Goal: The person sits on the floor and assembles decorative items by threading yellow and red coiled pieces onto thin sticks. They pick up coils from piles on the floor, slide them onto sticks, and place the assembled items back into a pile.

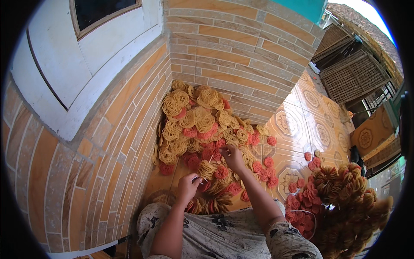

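My left hand [188, 186] is closed in a pinch on a thin white strand [201, 182]; a small dark piece shows at its fingertips. Just beyond it is a small stack of yellow noodle discs [206, 170], and a pale length of strand shows at its far side. My right hand [233, 158], farther out and to the right, has its fingers pinched together over the red noodle discs [209, 152]. What those fingers hold is too small to make out. A large heap of yellow noodle discs [172, 129], mixed with red ones, fills the corner beyond both hands.
Brick-patterned tiled walls [241, 52] meet behind the heap. Loose red discs [272, 140] lie on the patterned tile floor [297, 129]. Bunched yellow-brown discs [340, 183] and a red pile [304, 203] stand at my right. Woven racks [355, 77] lean farther back.
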A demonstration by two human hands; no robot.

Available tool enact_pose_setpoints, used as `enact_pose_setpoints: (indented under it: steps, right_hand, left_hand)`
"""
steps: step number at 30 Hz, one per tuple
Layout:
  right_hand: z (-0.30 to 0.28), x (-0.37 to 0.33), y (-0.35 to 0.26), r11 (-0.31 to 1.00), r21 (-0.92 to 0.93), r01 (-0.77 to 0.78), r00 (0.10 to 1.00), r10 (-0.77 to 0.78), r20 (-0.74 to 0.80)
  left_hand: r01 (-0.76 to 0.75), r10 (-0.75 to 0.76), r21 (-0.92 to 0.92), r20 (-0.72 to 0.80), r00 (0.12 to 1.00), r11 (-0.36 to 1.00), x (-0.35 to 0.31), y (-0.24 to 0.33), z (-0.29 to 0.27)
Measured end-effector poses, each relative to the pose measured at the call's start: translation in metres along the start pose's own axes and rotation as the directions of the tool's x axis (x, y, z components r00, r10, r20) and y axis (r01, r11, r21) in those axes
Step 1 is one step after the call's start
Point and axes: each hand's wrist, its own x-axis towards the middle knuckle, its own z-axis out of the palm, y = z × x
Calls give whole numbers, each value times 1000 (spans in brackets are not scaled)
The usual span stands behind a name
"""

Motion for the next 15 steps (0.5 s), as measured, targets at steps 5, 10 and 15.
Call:
enact_pose_setpoints:
  steps: [5, 10, 15]
  right_hand:
    - [35, 1, 23, 856, -450, 254, 925, -352, -147]
    - [6, 7, 42, 937, -342, 72, 995, -92, -44]
    - [-10, 8, 26, 826, -564, -10, 947, -174, -271]
  left_hand:
    - [126, -129, 51, 63, 990, 991, -7, 6, -16]
    - [29, -34, 62, 77, 996, 998, 3, 9, -2]
    - [-41, 33, 114, 68, 997, 993, 10, 2, 5]
